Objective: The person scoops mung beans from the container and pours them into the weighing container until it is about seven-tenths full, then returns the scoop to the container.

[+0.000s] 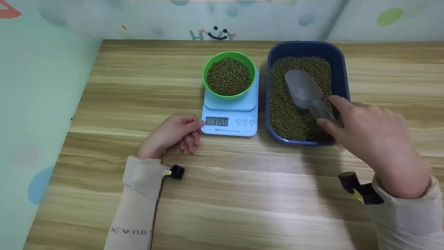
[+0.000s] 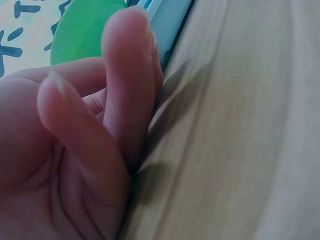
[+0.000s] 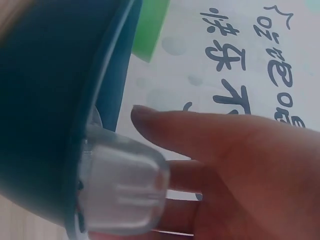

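Observation:
A clear plastic scoop [image 1: 301, 88] lies on small greenish-brown beans [image 1: 286, 119] in a dark blue tub [image 1: 341, 67]. Over the scoop's handle [image 3: 125, 185] is my right hand [image 1: 378, 133], its thumb lifted off and its fingers spread around the far side. Left of the tub, a light blue digital scale [image 1: 229, 131] shows 175.5 and carries a green bowl [image 1: 229, 96] of the same beans. My left hand [image 1: 175, 132] rests on the table at the scale's left front corner, fingers loosely curled, thumb and fingertip near or touching its edge; the left wrist view shows nothing in its grasp.
The wood-grain table [image 1: 145, 83] ends at a printed backdrop [image 1: 242, 21] behind the tub and scale. A pale green wall [image 1: 41, 86] stands along the left side. Small black cameras [image 1: 177, 172] sit at both sleeve cuffs.

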`<state>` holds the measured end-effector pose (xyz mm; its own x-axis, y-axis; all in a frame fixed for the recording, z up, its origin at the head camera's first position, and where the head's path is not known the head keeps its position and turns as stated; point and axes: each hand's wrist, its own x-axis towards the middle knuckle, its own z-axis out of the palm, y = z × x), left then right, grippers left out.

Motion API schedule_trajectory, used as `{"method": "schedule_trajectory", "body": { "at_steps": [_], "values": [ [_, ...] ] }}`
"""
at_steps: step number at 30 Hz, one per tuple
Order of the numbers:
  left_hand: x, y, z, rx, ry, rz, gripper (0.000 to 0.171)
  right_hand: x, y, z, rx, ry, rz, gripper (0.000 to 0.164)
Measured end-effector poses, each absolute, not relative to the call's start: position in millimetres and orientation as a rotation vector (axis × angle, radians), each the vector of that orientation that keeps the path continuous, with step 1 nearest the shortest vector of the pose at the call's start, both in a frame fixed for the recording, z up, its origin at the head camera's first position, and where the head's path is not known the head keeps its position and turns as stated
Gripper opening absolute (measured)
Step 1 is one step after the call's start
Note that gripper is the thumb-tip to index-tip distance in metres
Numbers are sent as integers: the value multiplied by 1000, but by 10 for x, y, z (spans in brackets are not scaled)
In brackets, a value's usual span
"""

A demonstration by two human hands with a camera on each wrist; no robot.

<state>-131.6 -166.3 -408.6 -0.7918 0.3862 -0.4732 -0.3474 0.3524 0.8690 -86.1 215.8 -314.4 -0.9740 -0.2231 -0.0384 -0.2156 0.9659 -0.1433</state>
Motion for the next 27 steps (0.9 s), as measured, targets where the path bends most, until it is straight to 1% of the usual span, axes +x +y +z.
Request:
{"method": "schedule_trajectory", "body": {
  "at_steps": [5,11,15,27],
  "values": [
    [-1337,-1638,-4137,48,1971,1501,40,-871,2174,-3184,-396,3081,-268,35],
    [-1366,-1554,-4189,52,1964,1511,40,-853,2248,-3232,-384,3086,-349,50],
    [-1371,-1532,-4212,53,1964,1507,41,-830,2310,-3253,-324,3114,-350,56],
    [-1367,-1528,-4312,6,1988,1465,39,-840,2440,-3319,-253,3077,-359,62]
  ]
}}
